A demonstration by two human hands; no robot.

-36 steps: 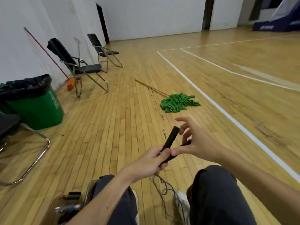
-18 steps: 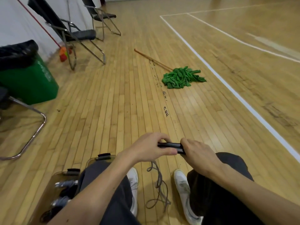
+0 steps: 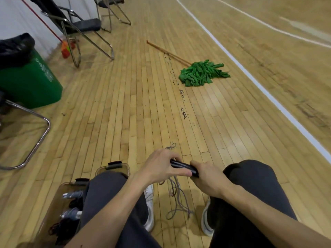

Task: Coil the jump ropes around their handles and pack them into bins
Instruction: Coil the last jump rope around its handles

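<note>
A pair of slim black jump-rope handles (image 3: 180,165) lies side by side and roughly level, bridged between the two hands above the wooden gym floor (image 3: 125,113). The left hand (image 3: 161,167) grips one end, fingers over the top and thumb along the underside. The right hand (image 3: 208,179) closes round the other end. Held together like one bar, the two handles probably serve as a single core to wind on.

The thin grey cord (image 3: 176,197) hangs beneath the handles in loose loops and pools on the floor between the white shoes (image 3: 149,208). A small loop shows just beyond the handles. None of the cord looks wound on yet, so the coiling seems only about to start.

Below and left of the handles, beside the person's leg, sits a clear plastic bin with black latches (image 3: 53,204), which holds bundled ropes. It is likely kept close so a finished bundle needs only a short reach.
</note>
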